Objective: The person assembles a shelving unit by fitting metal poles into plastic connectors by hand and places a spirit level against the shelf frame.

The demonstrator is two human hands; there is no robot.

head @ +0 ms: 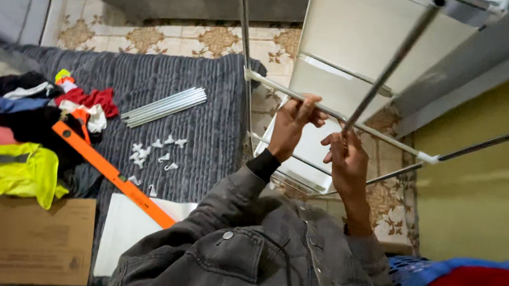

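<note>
I look straight down on a metal tube frame. My left hand (293, 125) grips a horizontal white-ended rail (385, 134) of the frame. My right hand (345, 155) is closed around the lower end of an upright dark tube (394, 62) where it meets that rail. A white plastic connector (428, 158) caps the rail's right end, another connector (249, 74) its left end. More thin tubes (494, 141) run off to the right and below.
On the grey ribbed mat (204, 130) lie a bundle of metal tubes (163, 106), several small white connectors (153, 153), an orange level (113, 176), white paper and a cardboard piece (38, 241). Clothes are heaped at left and bottom right. Yellow wall at right.
</note>
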